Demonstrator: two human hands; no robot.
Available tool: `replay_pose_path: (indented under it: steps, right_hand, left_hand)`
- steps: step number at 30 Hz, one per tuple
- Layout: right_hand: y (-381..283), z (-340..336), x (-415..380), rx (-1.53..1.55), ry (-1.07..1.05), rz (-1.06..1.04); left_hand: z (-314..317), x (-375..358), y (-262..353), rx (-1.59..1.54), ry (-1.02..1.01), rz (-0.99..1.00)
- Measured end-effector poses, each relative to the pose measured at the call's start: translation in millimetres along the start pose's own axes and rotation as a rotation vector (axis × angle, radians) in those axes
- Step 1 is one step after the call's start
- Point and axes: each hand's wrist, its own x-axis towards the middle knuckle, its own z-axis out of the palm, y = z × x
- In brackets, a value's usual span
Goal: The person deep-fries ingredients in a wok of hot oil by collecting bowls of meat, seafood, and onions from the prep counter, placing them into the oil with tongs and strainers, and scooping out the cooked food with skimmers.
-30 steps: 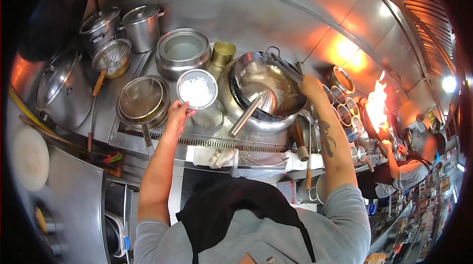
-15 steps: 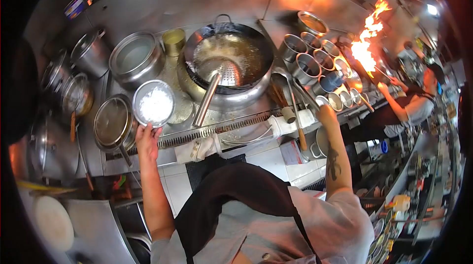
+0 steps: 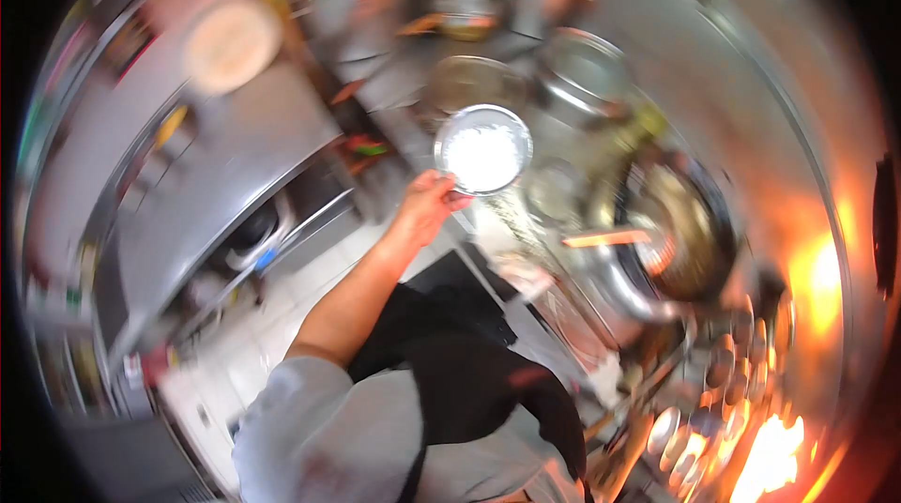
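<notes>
My left hand point(image 3: 431, 204) is closed on the rim of a round metal bowl point(image 3: 453, 171). Its contents are bright white and washed out by glare, so I cannot make them out. The bowl is held up over the near edge of the stove counter, in front of a wide strainer-topped pot point(image 3: 472, 74). To the right sits a large wok point(image 3: 710, 212), with a perforated ladle point(image 3: 608, 238) resting in it. My right hand point(image 3: 642, 430) is a blur at the lower right, near small metal cups; its fingers are smeared and their grip does not show.
Several pots, including a wide pot point(image 3: 584, 67), stand along the back. At left is a steel table point(image 3: 221, 151) with a round pale board point(image 3: 232, 47). Tall flames point(image 3: 771, 461) burn at the lower right, beyond metal canisters. A black mat point(image 3: 457, 292) lies on the tiled floor.
My view has swung left and tilted, so the wok now appears at right and the steel table shows more. The bowl stays in my left hand. My right hand has become blurred.
</notes>
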Motion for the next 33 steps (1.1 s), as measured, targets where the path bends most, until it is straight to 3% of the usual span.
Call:
replay_pose_path:
  steps: [2,4,9,12,19,22,25,26,28,30,31,32,33]
  right_hand:
    - [-62.9,27.1,17.0,0.037,-0.018,-0.162]
    - [-145.4,52.4,7.2,0.103,-0.030,-0.379]
    - [-337.0,73.5,-85.4,0.272,-0.117,-0.876]
    - [-413.7,70.0,-136.5,0.306,-0.133,-1.074]
    - [-472.9,22.6,-206.7,0.228,0.141,-1.220]
    - [-466.5,-22.1,-222.4,0.104,0.364,-1.184]
    - [-457.5,-77.3,-242.8,-0.054,0.582,-1.127]
    - [-453.6,-93.1,-241.6,-0.107,0.600,-1.093]
    - [-443.2,-110.1,-221.6,-0.196,0.510,-0.978]
    - [-398.9,-78.5,-132.7,-0.141,0.270,-0.755]
    - [-433.0,-87.7,-179.4,-0.015,0.182,-0.612]
    - [-429.4,-81.9,-181.9,0.087,0.206,-0.601]
    - [-413.4,-77.1,-171.6,-0.004,0.310,-0.689]
  left_hand:
    - [-63.9,-22.7,24.2,-0.030,0.128,0.032]
    - [-113.8,-57.1,45.3,0.003,0.424,0.153]
    - [-251.9,-133.6,69.5,-0.055,0.924,0.394]
    - [-318.9,-178.1,96.0,-0.099,1.078,0.488]
    - [-460.7,-260.7,186.8,-0.188,1.066,0.760]
    - [-529.7,-284.2,253.0,-0.371,1.226,0.749]
    - [-551.3,-277.5,282.1,-0.399,1.186,0.627]
    - [-549.5,-266.1,280.1,-0.357,1.086,0.592]
    - [-550.0,-241.5,257.9,-0.287,0.822,0.456]
    - [-546.5,-215.3,219.8,-0.310,0.524,0.284]
    - [-519.0,-201.1,206.9,-0.280,0.522,0.163]
    - [-515.9,-189.2,184.6,-0.151,0.451,0.018]
    - [-524.5,-176.7,155.9,-0.045,0.265,-0.053]
